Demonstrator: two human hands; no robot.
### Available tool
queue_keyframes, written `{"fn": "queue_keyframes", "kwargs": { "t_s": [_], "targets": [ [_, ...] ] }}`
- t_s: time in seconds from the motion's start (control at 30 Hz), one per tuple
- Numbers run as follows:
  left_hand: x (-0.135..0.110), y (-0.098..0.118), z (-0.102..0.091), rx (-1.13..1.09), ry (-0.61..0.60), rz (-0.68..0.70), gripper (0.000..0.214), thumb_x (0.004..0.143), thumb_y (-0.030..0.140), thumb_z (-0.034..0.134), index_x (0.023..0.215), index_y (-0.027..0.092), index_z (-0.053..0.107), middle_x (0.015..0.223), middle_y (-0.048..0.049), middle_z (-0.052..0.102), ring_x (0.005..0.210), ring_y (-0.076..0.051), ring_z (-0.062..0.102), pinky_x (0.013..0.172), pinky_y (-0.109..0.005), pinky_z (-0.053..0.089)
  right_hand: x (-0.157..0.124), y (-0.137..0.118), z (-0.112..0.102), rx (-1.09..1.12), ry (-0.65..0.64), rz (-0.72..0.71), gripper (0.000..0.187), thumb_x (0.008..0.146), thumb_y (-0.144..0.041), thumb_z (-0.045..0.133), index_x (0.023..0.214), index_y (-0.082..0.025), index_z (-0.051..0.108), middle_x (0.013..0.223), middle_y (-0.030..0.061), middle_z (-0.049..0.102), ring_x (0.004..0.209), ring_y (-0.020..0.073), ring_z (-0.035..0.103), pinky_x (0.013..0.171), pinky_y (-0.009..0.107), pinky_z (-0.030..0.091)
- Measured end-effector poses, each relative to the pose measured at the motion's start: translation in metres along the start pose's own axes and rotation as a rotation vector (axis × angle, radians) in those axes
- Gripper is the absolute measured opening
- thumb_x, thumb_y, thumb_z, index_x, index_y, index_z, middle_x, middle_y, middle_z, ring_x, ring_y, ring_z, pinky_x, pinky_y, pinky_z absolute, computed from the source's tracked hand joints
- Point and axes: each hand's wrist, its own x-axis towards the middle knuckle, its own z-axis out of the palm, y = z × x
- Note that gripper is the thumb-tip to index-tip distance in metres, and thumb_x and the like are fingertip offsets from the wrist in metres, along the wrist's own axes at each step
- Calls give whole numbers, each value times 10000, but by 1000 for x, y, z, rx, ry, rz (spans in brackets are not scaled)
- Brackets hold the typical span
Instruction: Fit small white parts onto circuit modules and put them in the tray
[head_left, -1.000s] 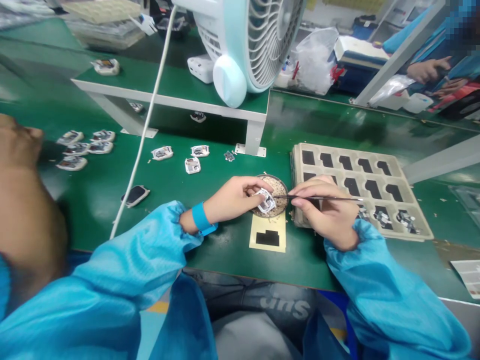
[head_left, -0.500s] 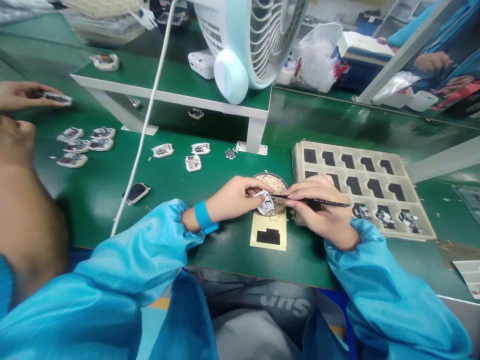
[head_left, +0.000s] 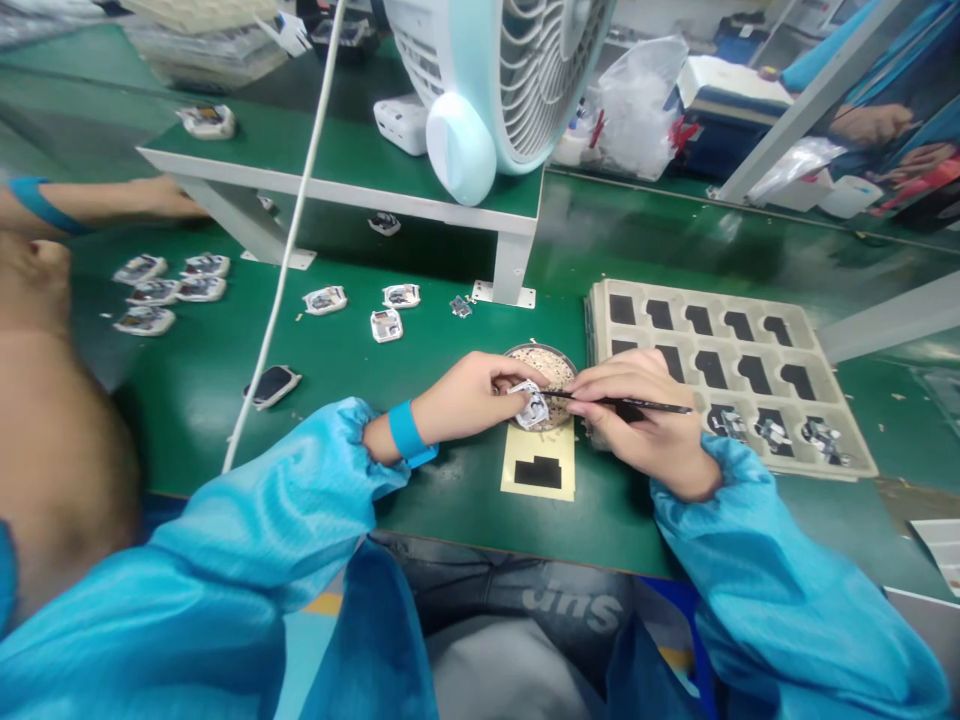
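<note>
My left hand pinches a small white watch case with electronic parts inside. In my right hand is a pair of slim black tweezers, held like a pen with the tip at the case. Beneath both hands sits a round dish full of pale and dark specks. A yellow backing sheet bearing a black adhesive piece lies just in front of the dish. The tweezers' tip is too small to show whether it grips anything.
To the right stands a pale compartment tray with black pieces and small circuit parts. Several watch cases lie left. A fan stands on the raised shelf; a white cable crosses in front. A co-worker's arm reaches in from the left.
The co-worker's far hand has moved right, toward the shelf leg, and the case it held is out of sight. My hands have hardly moved.
</note>
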Motion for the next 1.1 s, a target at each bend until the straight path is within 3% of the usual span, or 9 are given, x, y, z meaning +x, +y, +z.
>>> {"fn": "queue_keyframes", "kwargs": {
  "t_s": [0.3, 0.53, 0.93, 1.1],
  "targets": [
    [0, 7, -1, 27, 10, -42, 315, 789, 129, 668, 1071, 177, 801, 734, -8, 704, 609, -122, 549, 585, -230, 460, -1, -2, -2, 84, 68, 96, 156, 845, -199, 784, 958, -292, 727, 896, 35, 794, 848, 265, 737, 836, 490, 537],
    [0, 8, -1, 9, 11, -53, 342, 762, 115, 658, 1064, 180, 804, 690, 4, 676, 562, -108, 498, 547, -221, 430, 1, -3, -3, 45, 42, 64, 132, 853, -204, 778, 937, -287, 718, 878, 35, 793, 825, 253, 726, 823, 487, 525],
    [0, 3, -1, -34, -4, -67, 346, 784, 157, 659, 1102, 172, 795, 891, -52, 766, 727, -169, 658, 695, -283, 545, 0, -1, -1, 38, 21, 49, 146, 855, -207, 781, 971, -277, 724, 896, 29, 797, 843, 242, 728, 829, 475, 517],
    [1, 4, -4, -69, 9, -69, 309, 804, 177, 671, 1086, 167, 798, 964, -69, 783, 800, -189, 694, 755, -300, 569, 2, 1, -7, 194, -45, 170, 45, 882, -212, 762, 905, -245, 742, 909, 44, 789, 887, 229, 733, 869, 452, 558]
  ]
}}
